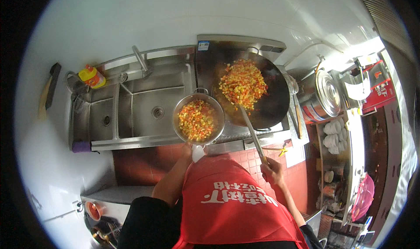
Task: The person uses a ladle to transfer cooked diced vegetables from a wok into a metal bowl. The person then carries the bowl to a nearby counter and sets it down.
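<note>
A big dark wok (274, 98) sits on the stove and holds a heap of diced orange and yellow food (244, 83). My right hand (273, 172) grips the end of a long-handled metal cooking tool (252, 131), whose head is hidden at the lower edge of the heap. To the wok's left is a round steel pot (175, 119) with more of the same diced food (196, 121) in it. At the pot's near side my left hand (187, 149) is shut on its handle beside a white cloth (198, 153); the fingers are partly hidden.
A steel double sink (157, 94) with a faucet (140, 59) lies left of the stove, a yellow bottle (92, 76) at its back corner. Right of the wok, utensils (297, 111) rest beside a large lidded steel pot (328, 93). Stacked white bowls (332, 140) stand on a shelf.
</note>
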Motion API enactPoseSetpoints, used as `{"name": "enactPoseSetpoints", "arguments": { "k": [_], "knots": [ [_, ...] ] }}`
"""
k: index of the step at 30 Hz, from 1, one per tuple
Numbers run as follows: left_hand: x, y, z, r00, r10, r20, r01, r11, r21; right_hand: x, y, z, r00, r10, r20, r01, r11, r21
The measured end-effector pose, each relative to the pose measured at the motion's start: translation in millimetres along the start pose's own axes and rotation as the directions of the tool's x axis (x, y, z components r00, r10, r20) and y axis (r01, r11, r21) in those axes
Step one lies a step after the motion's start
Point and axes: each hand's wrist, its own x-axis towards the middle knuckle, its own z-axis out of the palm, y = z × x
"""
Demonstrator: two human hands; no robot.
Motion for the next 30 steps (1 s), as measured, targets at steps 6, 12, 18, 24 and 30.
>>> {"name": "enactPoseSetpoints", "arguments": {
  "k": [6,12,18,24,30],
  "knots": [
    [-18,21,11,0.983,0.168,0.079,-0.185,0.919,0.347,-34,1,-4,1.0,-0.011,0.0,0.011,0.992,-0.127],
    [-12,10,6,0.908,0.409,0.094,-0.4,0.777,0.486,-50,-4,4,0.997,-0.069,0.019,0.071,0.919,-0.388],
    [-27,33,44,0.994,0.105,-0.026,-0.1,0.984,0.15,0,37,9,0.942,-0.335,0.035,0.24,0.593,-0.769],
    [-29,33,15,0.957,0.291,0.005,-0.248,0.805,0.54,3,7,0,0.798,-0.572,0.189,0.403,0.272,-0.874],
    [1,15,-4,0.985,0.168,0.032,-0.151,0.766,0.625,0,7,-13,0.881,-0.462,0.099,0.331,0.453,-0.828]
  ]
}}
